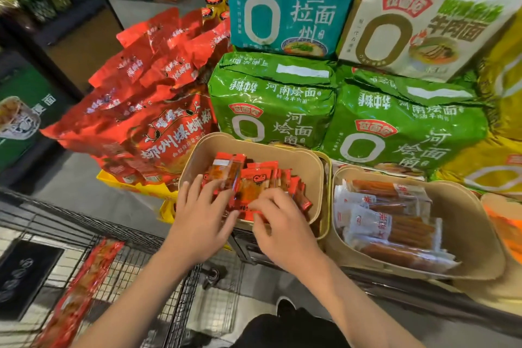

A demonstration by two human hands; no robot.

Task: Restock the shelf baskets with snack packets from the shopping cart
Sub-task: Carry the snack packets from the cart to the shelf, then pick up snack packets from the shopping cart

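Left hand (199, 210): fingers spread flat on red snack packets (248, 186), gripping none.
Right hand (278, 220): fingertips pinch one packet.
Packets: in tan basket (308, 167), centre.
Cart (118, 263): 7 o'clock.

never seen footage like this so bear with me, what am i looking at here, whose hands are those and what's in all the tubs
This is one picture from a camera worn on a person's head, looking down at their own bare hands; there is no robot. Both the left hand and the right hand are in a tan basket, handling small red snack packets. The exact grip is hard to tell. The next basket holds brown sticks in clear wrappers. Behind stand big green noodle packs and red bags. At lower left is the wire shopping cart, with a long red packet in it.
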